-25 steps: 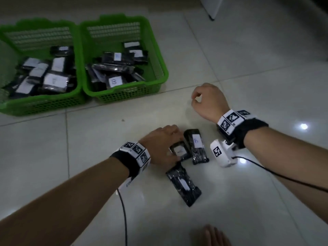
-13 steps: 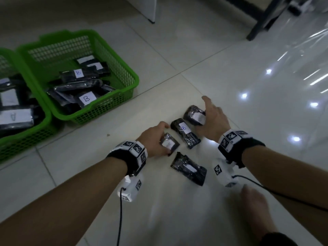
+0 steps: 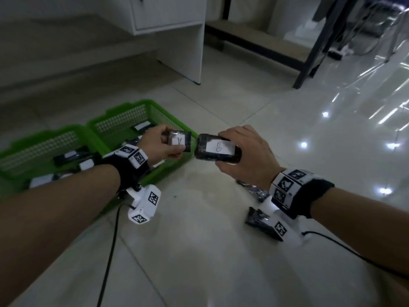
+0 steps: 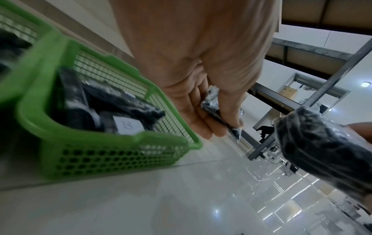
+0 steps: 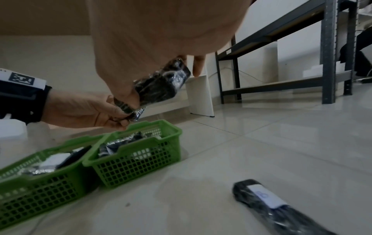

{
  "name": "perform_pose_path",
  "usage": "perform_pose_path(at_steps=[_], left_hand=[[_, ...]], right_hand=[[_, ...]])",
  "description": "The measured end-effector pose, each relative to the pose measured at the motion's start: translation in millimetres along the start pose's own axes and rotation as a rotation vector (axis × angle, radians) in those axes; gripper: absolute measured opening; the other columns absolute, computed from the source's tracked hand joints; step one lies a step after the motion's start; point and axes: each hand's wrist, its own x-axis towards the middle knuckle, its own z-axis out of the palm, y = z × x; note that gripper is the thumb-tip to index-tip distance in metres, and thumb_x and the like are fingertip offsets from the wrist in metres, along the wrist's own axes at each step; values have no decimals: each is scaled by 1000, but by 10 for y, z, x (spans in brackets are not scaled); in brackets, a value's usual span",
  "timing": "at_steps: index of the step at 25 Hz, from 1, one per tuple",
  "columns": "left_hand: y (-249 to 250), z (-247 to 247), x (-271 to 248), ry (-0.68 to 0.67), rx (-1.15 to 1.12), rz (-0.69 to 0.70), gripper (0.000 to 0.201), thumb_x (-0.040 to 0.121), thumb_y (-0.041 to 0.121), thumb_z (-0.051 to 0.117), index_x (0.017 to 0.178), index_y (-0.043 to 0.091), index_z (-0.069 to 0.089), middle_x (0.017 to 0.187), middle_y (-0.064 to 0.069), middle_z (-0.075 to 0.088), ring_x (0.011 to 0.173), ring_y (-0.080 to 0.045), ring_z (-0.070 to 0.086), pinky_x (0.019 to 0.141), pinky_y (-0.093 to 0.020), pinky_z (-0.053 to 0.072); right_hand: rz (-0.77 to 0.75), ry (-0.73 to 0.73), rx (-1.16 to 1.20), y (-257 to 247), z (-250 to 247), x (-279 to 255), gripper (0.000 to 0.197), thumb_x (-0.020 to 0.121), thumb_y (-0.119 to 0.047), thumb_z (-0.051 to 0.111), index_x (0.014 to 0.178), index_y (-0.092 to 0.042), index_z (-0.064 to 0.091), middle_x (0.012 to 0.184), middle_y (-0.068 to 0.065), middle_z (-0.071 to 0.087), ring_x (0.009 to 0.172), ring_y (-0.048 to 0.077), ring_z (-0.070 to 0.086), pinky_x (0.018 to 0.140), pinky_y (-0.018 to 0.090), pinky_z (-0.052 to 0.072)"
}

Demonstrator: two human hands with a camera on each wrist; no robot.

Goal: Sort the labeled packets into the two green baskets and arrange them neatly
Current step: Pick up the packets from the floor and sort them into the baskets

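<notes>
My left hand [image 3: 173, 142] pinches a small black packet labelled A [image 3: 182, 140] above the near corner of the right green basket [image 3: 141, 105]. My right hand [image 3: 221, 151] grips a larger black packet [image 3: 201, 149] with a handwritten white label, held end to end with the A packet over the floor. The left wrist view shows that A packet [image 4: 216, 109] between thumb and fingers. The left green basket [image 3: 44, 134] stands beside the right one; both hold several labelled packets, one marked B [image 4: 128, 126]. Two more packets [image 3: 254, 191] [image 3: 260, 221] lie on the floor under my right wrist.
A white cabinet [image 3: 183, 41] stands behind the baskets on the pale tiled floor. A dark metal rack [image 3: 309, 56] with a low shelf is at the back right. Cables trail from both wrist cameras across the tiles.
Both hands have lifted off the floor, each with a packet, and risen toward the right basket. The head view has swung up and right.
</notes>
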Motion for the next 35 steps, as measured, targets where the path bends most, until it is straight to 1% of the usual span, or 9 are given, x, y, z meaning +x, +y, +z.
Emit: perform_pose_path(at_steps=[6,11,14,17,21,25,28,31,35], left_hand=[[-164,-1105,-490,75,118,-28,56,81,-12,71,129,8,51,113,-20,66,89,-32,73,64,-32,62],[-795,-1765,-1038,340,415,16,45,86,19,76,126,28,56,107,6,69,82,-7,70,71,-23,57],[-1232,-1802,-1154,503,462,-58,44,91,36,68,131,30,51,106,5,65,88,-15,64,73,-30,53],[-1487,-1688,-1064,587,485,-137,50,92,40,64,137,24,49,115,-5,60,108,-25,58,90,-38,51],[-1492,-1612,-943,571,697,-299,54,94,42,57,143,23,46,145,-15,41,134,-36,34,109,-44,33],[-1449,-1613,-944,556,824,-238,50,96,29,53,145,28,45,155,-8,33,141,-33,30,112,-53,33],[-1308,-1455,-925,489,897,-190,49,98,38,49,145,29,44,162,-8,21,149,-30,15,117,-57,18],[-1242,-1201,-931,216,1091,-38,49,98,50,43,144,36,44,163,-2,20,150,-26,16,118,-58,19],[-1245,-1368,-859,175,1180,-274,52,104,42,27,154,35,22,166,-3,10,151,-33,9,117,-61,16]], right_hand=[[182,68,274,-785,737,234,58,71,-35,80,126,-26,62,117,-8,53,111,12,53,93,23,40],[139,24,294,-1286,1350,466,50,84,-39,75,126,-25,52,121,-3,56,110,18,51,87,31,43],[186,22,297,-1476,1699,642,42,88,-30,74,122,-19,51,122,5,53,110,22,48,84,30,39],[249,32,254,-1574,1964,727,40,87,-20,75,117,-13,50,125,10,49,114,25,45,87,31,41],[137,-27,192,-1510,2118,622,31,88,-18,68,113,-13,50,124,9,53,119,29,48,104,47,43],[124,-186,195,-1393,1975,598,37,96,-15,59,132,-17,50,159,14,34,150,32,24,125,47,20],[111,-156,209,-1343,1833,420,49,97,-18,58,145,-20,46,166,11,18,154,30,12,125,42,16],[18,-235,150,-1225,1740,137,55,96,-17,57,149,-22,42,166,5,21,154,26,14,124,48,21],[12,-420,113,-1089,1679,55,65,96,-17,57,156,-25,33,170,-7,4,156,12,-6,122,45,27]])
